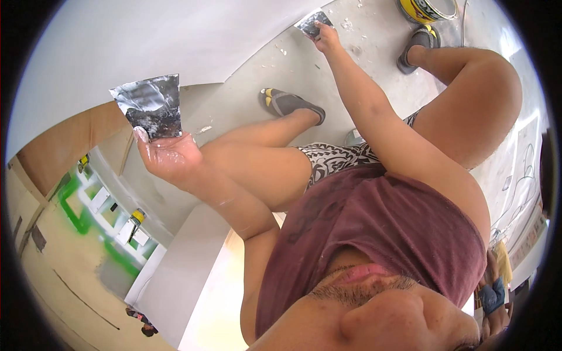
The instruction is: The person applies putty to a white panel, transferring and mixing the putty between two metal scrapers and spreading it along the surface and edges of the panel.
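My left hand (pixel 171 157), smeared with white paste, is closed on the base of a wide metal putty knife (pixel 150 108). Its flared blade points up and carries streaks and lumps of white putty. Farther off, at the end of my stretched arm, my right hand (pixel 325 38) grips a second metal putty knife (pixel 315 22), also marked with white. That blade overlaps the edge of a large white panel (pixel 152 35) in the picture; whether it touches the panel, I cannot tell. The fingers of both hands are partly hidden.
A yellow and black bucket (pixel 430 9) stands at the far right, near my right shoe (pixel 418 48). White crumbs dot the grey floor (pixel 363 64). Cables (pixel 518 181) lie at the right. Brown board (pixel 70 143) shows below the panel. Another person (pixel 494 292) is at the lower right.
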A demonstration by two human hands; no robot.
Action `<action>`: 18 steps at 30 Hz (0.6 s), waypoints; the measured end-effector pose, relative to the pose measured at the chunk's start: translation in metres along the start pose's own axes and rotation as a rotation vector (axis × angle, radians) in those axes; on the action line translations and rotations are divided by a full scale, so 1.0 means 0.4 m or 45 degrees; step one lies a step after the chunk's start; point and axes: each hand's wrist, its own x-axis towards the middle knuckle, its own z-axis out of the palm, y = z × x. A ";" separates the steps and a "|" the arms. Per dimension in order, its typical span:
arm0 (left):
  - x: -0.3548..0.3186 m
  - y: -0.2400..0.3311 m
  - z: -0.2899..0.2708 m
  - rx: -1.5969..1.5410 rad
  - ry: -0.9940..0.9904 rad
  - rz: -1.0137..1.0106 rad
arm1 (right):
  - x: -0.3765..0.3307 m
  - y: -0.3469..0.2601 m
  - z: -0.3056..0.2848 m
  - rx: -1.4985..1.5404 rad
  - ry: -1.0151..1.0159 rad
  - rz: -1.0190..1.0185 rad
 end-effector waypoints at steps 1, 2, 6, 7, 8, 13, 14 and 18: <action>-0.001 0.001 0.007 0.004 -0.017 0.018 | 0.008 -0.001 -0.003 0.007 0.010 0.000; -0.006 0.001 0.015 0.011 -0.023 0.011 | 0.017 -0.002 -0.004 0.039 0.015 -0.009; -0.016 0.001 0.037 0.035 -0.103 0.032 | 0.026 0.002 0.039 0.107 0.034 -0.030; -0.013 0.003 0.030 0.033 -0.114 0.024 | 0.025 0.006 0.047 0.112 0.039 -0.028; -0.009 0.006 0.018 0.038 -0.118 0.023 | 0.025 0.008 0.056 0.118 0.065 -0.037; -0.023 0.019 0.030 0.047 -0.060 0.003 | 0.012 0.005 0.152 0.097 0.179 -0.139; -0.024 0.018 0.036 0.037 -0.068 0.004 | 0.017 -0.005 0.168 0.058 0.179 -0.247; -0.009 0.005 0.029 -0.052 -0.152 -0.029 | -0.034 -0.047 0.305 -0.122 0.266 -0.517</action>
